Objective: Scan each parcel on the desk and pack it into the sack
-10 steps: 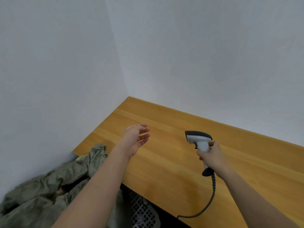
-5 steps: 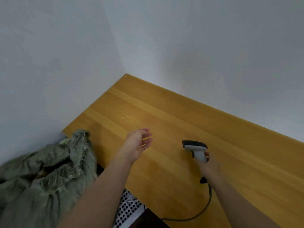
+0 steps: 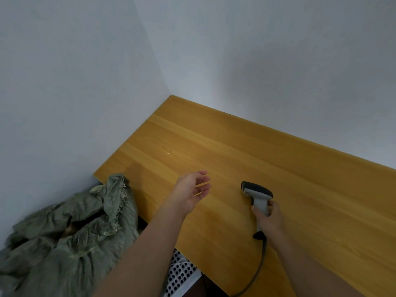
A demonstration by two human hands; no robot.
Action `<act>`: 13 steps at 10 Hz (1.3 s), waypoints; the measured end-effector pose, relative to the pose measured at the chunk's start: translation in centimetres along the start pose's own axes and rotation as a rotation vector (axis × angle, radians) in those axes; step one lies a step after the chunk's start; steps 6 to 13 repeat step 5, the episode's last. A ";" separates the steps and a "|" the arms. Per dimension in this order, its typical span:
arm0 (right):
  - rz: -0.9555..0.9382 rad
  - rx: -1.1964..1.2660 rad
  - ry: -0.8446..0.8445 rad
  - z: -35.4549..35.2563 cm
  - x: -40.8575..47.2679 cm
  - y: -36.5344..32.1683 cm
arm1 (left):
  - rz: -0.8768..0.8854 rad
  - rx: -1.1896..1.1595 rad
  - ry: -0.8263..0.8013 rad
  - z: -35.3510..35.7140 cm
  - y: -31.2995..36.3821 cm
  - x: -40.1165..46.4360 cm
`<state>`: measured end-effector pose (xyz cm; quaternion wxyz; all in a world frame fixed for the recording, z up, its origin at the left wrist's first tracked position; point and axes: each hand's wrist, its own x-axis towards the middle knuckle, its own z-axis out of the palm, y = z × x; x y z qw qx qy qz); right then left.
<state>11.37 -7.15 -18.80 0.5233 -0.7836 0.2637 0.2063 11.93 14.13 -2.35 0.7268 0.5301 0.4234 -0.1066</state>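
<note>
A grey and black barcode scanner (image 3: pixel 256 195) lies low over the wooden desk (image 3: pixel 235 151), head pointing left. My right hand (image 3: pixel 269 219) grips its handle, and its dark cable (image 3: pixel 256 273) trails off the front edge. My left hand (image 3: pixel 190 190) hovers above the desk with relaxed fingers, holding nothing. A crumpled green sack (image 3: pixel 70 234) sits at the lower left beside the desk's left end, its mouth open; something brown shows inside. No parcel shows on the desk.
Grey walls meet at the desk's far left corner. A white perforated panel (image 3: pixel 182 273) shows under the desk's front edge, between my arms.
My right hand has lowered the scanner toward the desk surface. The left hand stays open over the desk. The view has tilted down a little, bringing more of the sack into sight.
</note>
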 end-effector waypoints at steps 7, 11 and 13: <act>-0.076 -0.212 0.118 -0.8 -1.9 -6.5 | 0.043 0.050 0.002 -1.7 1.3 -0.3; -0.076 -0.212 0.118 -0.8 -1.9 -6.5 | 0.043 0.050 0.002 -1.7 1.3 -0.3; -0.076 -0.212 0.118 -0.8 -1.9 -6.5 | 0.043 0.050 0.002 -1.7 1.3 -0.3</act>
